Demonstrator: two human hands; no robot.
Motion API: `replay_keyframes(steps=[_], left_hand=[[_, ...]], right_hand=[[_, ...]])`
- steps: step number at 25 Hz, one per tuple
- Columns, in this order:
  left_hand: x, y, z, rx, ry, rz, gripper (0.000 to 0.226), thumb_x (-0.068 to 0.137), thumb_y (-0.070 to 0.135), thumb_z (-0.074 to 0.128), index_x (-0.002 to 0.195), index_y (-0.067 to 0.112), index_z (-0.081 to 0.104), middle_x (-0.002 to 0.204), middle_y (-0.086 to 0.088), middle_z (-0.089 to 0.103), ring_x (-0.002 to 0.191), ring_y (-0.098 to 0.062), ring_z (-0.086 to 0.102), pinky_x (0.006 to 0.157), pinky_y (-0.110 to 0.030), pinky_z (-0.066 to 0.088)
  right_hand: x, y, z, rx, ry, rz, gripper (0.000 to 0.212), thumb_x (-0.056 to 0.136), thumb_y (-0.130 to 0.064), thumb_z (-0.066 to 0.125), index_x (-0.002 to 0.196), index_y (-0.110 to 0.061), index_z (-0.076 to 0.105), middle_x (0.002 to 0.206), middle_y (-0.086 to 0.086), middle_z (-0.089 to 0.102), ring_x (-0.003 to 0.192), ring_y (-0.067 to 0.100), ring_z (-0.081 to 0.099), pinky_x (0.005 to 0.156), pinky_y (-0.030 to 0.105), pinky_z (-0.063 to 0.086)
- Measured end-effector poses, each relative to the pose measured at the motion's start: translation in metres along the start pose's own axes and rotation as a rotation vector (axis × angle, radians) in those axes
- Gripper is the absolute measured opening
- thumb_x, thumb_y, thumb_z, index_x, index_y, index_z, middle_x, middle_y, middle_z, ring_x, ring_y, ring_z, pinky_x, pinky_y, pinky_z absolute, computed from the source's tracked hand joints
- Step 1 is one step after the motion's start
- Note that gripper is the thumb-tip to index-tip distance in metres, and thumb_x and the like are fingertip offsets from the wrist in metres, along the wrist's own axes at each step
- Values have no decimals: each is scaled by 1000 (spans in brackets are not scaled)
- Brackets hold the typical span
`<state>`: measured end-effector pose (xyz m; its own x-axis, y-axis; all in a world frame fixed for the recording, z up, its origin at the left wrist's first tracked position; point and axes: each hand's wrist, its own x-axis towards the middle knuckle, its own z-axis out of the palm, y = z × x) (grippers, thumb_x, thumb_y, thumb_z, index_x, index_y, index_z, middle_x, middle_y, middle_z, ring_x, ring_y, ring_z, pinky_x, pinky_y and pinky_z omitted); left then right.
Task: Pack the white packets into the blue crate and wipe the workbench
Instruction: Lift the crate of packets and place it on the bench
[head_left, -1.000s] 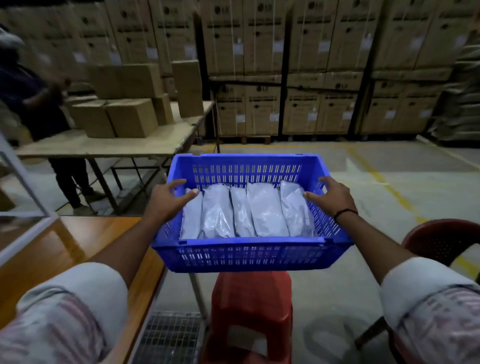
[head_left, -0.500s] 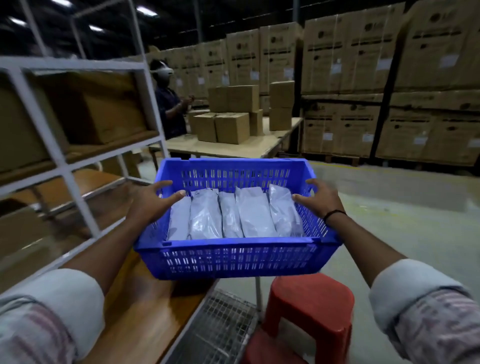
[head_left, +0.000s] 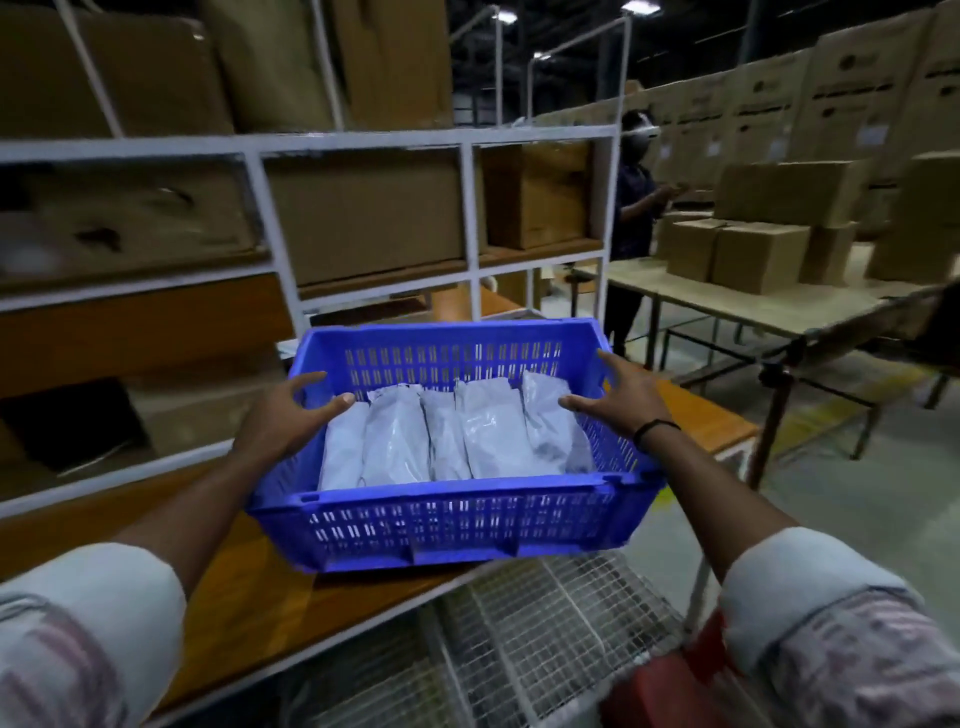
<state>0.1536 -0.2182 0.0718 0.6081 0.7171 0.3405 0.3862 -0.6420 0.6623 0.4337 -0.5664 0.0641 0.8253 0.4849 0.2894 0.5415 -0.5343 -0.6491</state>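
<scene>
Centre: blue perforated plastic crate (head_left: 447, 519), five white plastic packets (head_left: 452, 441) lying side by side inside. Grip: left hand (head_left: 291, 415) on the 9 o'clock rim, right hand (head_left: 621, 402) on the 3 o'clock rim, thumbs inside, fingers outside. The crate's 5 o'clock corner overhangs the orange-brown wooden workbench (head_left: 260, 613) edge, above a white wire mesh rack (head_left: 545, 639). Resting or lifted: cannot tell. At 12, white metal shelf frame (head_left: 470, 223) close; at 3, open grey concrete floor (head_left: 857, 493).

Pink-patterned sleeves (head_left: 872, 670) end in pale rolled cuffs (head_left: 104, 597), and a black band (head_left: 655, 429) rings the right wrist.
</scene>
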Motion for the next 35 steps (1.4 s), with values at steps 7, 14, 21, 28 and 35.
replay_keyframes(steps=[7,14,21,28,35], left_hand=[[-114,-105,-150,100,219,-164,90,69,77,76,139,23,63,127,-14,69,112,-31,67,89,-45,55],[-196,-216,-286,191,329,-353,84,73,70,78,140,22,62,128,-14,69,114,-30,66,84,-35,47],[-224,-364,-424,249,363,-432,79,76,67,77,141,25,61,139,-12,64,121,-31,63,94,-41,50],[-212,-487,-511,211,314,-482,88,70,72,79,142,25,61,128,-14,69,112,-30,67,87,-37,50],[-177,-545,-526,157,266,-495,97,61,80,77,140,26,63,120,-15,70,110,-29,67,88,-34,49]], right_hand=[[-46,-134,121,68,-198,-178,111,63,-60,87,153,-20,36,140,12,58,123,30,58,95,42,51],[-99,-285,232,133,-374,-308,106,62,-64,86,148,-18,44,144,10,55,127,30,55,103,45,49],[-163,-441,369,153,-451,-330,98,67,-56,86,147,-15,46,147,10,51,129,30,53,103,44,48],[-213,-539,468,113,-480,-261,94,70,-52,86,146,-12,48,145,11,53,127,31,54,102,44,48],[-205,-577,503,11,-443,-268,87,71,-54,84,141,-11,53,139,11,58,121,30,58,99,44,50]])
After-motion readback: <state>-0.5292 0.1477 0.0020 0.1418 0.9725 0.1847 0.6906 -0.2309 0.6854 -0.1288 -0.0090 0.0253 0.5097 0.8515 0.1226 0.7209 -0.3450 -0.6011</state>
